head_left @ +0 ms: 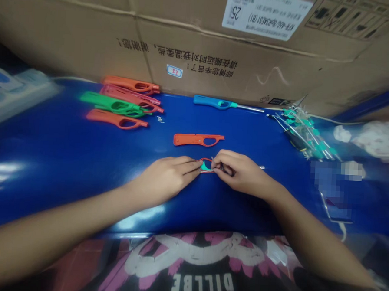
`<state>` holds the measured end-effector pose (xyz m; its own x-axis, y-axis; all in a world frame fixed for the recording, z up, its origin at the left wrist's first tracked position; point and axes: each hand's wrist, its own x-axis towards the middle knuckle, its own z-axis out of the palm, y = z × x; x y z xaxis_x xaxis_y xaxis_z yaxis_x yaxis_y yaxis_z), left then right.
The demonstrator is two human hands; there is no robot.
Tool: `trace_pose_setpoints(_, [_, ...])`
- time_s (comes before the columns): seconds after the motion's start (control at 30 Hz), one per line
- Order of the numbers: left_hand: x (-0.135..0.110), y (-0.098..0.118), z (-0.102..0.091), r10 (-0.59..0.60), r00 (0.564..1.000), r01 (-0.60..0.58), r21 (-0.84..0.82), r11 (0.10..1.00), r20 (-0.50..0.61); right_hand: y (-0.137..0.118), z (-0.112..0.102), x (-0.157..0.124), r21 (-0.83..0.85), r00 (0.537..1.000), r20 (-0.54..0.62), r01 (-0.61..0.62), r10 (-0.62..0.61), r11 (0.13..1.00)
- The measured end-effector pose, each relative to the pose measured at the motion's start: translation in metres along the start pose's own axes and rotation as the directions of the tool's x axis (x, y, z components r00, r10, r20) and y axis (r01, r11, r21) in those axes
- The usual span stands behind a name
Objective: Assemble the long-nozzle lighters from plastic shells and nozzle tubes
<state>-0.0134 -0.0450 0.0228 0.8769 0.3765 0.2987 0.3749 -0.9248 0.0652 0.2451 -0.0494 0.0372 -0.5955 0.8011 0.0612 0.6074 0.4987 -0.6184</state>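
My left hand (166,179) lies on the blue table (66,156), fingers together, pressing down on an orange lighter shell (207,170) with a teal trigger in it. My right hand (237,171) pinches the inner metal part at the same shell; a thin metal tube tip (261,167) sticks out to its right. Another orange half shell (198,139) lies just beyond my hands.
A pile of orange, pink and green shells (121,102) lies at the back left. One blue assembled lighter (225,104) rests by the big cardboard box (200,41). Several metal tubes with teal triggers (304,134) are heaped at the right.
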Motion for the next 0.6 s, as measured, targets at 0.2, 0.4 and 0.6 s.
trace_pose_setpoints(0.2, [0.0017,-0.0057,0.0009,-0.062,0.993,0.043,-0.176,0.984,-0.102,0.0006,-0.0022,-0.0008,-0.008,1.000,0.005,0.012,-0.012,1.000])
trace_pose_setpoints(0.4, [0.0038,-0.0055,0.0006,-0.109,0.990,0.086,-0.238,0.968,-0.086,-0.0004,-0.0020,-0.0013,-0.018,0.999,0.011,0.041,-0.041,0.999])
trace_pose_setpoints(0.6, [0.0034,-0.0037,-0.0012,-0.048,0.997,0.039,-0.156,0.987,-0.052,-0.0001,-0.0005,-0.0004,-0.065,0.999,0.022,0.048,-0.046,0.997])
